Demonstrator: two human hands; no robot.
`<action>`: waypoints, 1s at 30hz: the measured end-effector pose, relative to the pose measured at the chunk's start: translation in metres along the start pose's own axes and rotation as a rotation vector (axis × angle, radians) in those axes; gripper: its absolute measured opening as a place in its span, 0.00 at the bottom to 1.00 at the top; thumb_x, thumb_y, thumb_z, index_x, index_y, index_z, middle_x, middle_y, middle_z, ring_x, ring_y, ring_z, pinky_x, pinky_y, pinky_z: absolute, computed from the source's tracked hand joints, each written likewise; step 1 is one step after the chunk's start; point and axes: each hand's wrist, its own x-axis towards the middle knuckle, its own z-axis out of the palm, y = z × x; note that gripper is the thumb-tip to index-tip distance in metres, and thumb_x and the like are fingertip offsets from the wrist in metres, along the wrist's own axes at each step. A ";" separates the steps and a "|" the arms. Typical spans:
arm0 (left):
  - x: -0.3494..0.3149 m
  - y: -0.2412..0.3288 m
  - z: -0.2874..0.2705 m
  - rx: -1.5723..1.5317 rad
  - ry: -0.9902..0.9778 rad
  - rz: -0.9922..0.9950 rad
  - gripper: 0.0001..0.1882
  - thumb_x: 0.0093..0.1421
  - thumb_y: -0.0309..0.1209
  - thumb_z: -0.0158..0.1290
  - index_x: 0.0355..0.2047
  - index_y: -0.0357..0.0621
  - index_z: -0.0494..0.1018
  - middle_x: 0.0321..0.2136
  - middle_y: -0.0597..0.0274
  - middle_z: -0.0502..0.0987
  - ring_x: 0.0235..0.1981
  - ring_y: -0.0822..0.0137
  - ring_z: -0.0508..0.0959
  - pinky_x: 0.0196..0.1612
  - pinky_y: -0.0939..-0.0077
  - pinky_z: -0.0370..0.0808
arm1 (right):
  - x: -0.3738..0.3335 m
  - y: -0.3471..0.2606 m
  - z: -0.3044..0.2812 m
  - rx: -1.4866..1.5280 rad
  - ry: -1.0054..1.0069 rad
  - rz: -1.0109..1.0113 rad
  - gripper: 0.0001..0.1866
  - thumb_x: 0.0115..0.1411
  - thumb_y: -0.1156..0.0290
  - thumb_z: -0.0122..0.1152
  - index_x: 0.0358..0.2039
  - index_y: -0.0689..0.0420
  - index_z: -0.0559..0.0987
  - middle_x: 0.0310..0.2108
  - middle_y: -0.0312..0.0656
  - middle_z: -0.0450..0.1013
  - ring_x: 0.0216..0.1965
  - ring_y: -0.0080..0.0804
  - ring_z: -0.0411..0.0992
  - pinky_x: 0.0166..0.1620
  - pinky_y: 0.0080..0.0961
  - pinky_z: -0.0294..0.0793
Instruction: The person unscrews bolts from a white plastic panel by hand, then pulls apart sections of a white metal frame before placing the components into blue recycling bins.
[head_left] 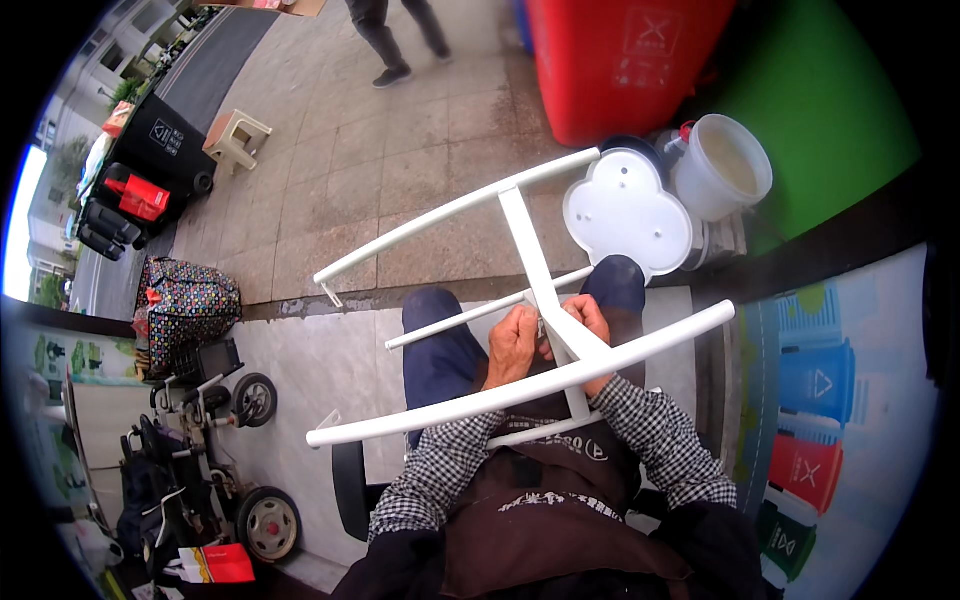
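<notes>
A white metal frame (pixel 520 230) of curved tubes joined by a crossbar rests across my lap, over both knees. My left hand (pixel 513 345) is closed beside the crossbar, its fingertips bent in toward the middle joint. On the other side of the bar, my right hand (pixel 588 318) is curled close against it, with part of its fingers hidden behind the tube. Between the two hands the fingertips meet at a small spot by the joint, and what they pinch there is too small to make out. A white scalloped plate (pixel 628 212) with small holes lies beyond my right knee.
A cloudy plastic bucket (pixel 722 168) and a red bin (pixel 625 70) stand at the far right. On the left are a wheeled cart (pixel 200 430), a patterned bag (pixel 190 305), a black bin (pixel 160 150) and a stool (pixel 236 138). A person's legs (pixel 385 40) show far ahead.
</notes>
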 end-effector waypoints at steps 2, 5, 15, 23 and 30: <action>-0.001 0.002 0.001 -0.005 0.022 0.041 0.18 0.75 0.36 0.47 0.27 0.38 0.69 0.19 0.68 0.70 0.21 0.79 0.69 0.24 0.79 0.67 | -0.001 0.000 0.000 -0.003 0.005 0.007 0.11 0.77 0.61 0.47 0.42 0.54 0.66 0.29 0.42 0.75 0.23 0.30 0.79 0.26 0.24 0.81; -0.004 0.014 -0.001 -0.101 0.016 -0.111 0.17 0.74 0.35 0.48 0.28 0.38 0.69 0.20 0.66 0.71 0.24 0.77 0.71 0.26 0.75 0.69 | -0.001 0.000 -0.002 0.000 0.016 0.033 0.10 0.77 0.61 0.47 0.43 0.55 0.66 0.29 0.42 0.75 0.23 0.30 0.79 0.26 0.24 0.81; -0.003 -0.002 0.001 -0.299 0.010 -0.165 0.19 0.74 0.34 0.47 0.23 0.44 0.65 0.16 0.70 0.66 0.15 0.80 0.64 0.21 0.79 0.68 | 0.004 0.014 -0.007 -0.025 0.005 -0.061 0.09 0.76 0.64 0.48 0.43 0.57 0.68 0.31 0.38 0.73 0.25 0.24 0.77 0.27 0.23 0.81; 0.002 -0.007 -0.028 -0.803 0.110 -0.405 0.19 0.75 0.43 0.46 0.27 0.47 0.65 0.17 0.71 0.62 0.15 0.77 0.62 0.27 0.75 0.74 | 0.003 0.007 -0.003 0.039 -0.008 -0.036 0.09 0.77 0.64 0.46 0.44 0.57 0.67 0.32 0.40 0.73 0.25 0.26 0.77 0.27 0.25 0.82; 0.001 0.004 -0.029 -0.675 0.046 -0.271 0.16 0.75 0.41 0.48 0.32 0.46 0.67 0.23 0.70 0.67 0.21 0.76 0.68 0.34 0.75 0.78 | 0.002 0.006 -0.004 0.004 -0.007 -0.002 0.11 0.77 0.60 0.45 0.45 0.54 0.65 0.31 0.47 0.76 0.23 0.32 0.79 0.25 0.25 0.82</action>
